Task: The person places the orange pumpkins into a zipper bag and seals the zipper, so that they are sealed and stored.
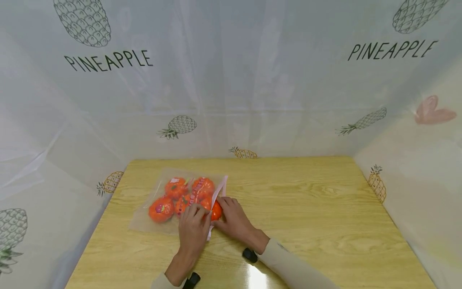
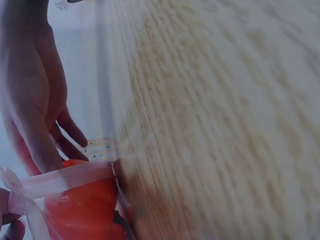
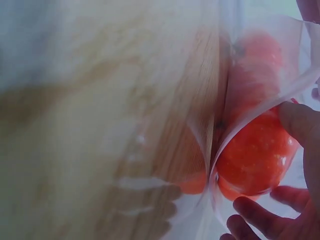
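Observation:
A clear zip bag (image 1: pixel 142 222) with a pink-white mouth strip lies flat at the table's left, its opening facing right. Several red tomatoes (image 1: pixel 161 209) sit inside it, some seen through printed lettering. At the opening, another tomato (image 3: pixel 255 155) is partly under the bag's edge. My left hand (image 1: pixel 193 230) pinches the upper edge of the mouth between thumb and fingers. Around the tomato at the mouth, my right hand (image 1: pixel 236 220) has its thumb on one side and fingers on the other. The left wrist view shows that tomato (image 2: pixel 85 210) behind the pale strip.
The light wood table (image 1: pixel 306 208) extends to the right of the bag. White sheeting printed with pineapples (image 1: pixel 252 100) hangs behind and along both sides. A black band (image 1: pixel 250 255) is on the right wrist.

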Action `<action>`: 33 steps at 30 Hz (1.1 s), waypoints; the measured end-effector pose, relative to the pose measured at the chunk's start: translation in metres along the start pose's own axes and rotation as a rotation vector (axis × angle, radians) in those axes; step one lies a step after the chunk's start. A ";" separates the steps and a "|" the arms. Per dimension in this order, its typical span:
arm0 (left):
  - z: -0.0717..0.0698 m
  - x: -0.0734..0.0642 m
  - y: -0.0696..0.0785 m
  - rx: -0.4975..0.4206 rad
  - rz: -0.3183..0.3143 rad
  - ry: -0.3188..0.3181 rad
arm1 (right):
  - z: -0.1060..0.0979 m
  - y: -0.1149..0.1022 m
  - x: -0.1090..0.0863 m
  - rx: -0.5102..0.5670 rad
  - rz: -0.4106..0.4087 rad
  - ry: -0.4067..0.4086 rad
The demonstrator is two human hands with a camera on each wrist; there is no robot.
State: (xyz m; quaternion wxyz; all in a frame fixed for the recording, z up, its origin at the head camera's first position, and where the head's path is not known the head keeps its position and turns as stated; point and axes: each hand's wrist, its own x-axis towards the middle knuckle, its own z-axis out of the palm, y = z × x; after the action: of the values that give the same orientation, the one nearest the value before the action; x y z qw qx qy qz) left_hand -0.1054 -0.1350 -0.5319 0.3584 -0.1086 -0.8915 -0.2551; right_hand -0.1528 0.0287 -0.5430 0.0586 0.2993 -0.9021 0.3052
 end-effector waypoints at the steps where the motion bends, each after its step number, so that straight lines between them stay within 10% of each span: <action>1: 0.000 0.000 0.000 0.000 0.000 -0.001 | -0.001 0.000 -0.001 -0.003 0.003 0.003; 33: 0.004 0.001 0.003 0.011 0.029 0.017 | 0.002 -0.008 -0.005 -0.075 -0.002 0.065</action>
State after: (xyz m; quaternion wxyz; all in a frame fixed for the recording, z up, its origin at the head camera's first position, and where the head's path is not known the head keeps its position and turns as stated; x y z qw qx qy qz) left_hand -0.1075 -0.1301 -0.5325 0.3703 -0.1175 -0.8880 -0.2459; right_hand -0.1439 0.0247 -0.5419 0.0993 0.2879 -0.9102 0.2807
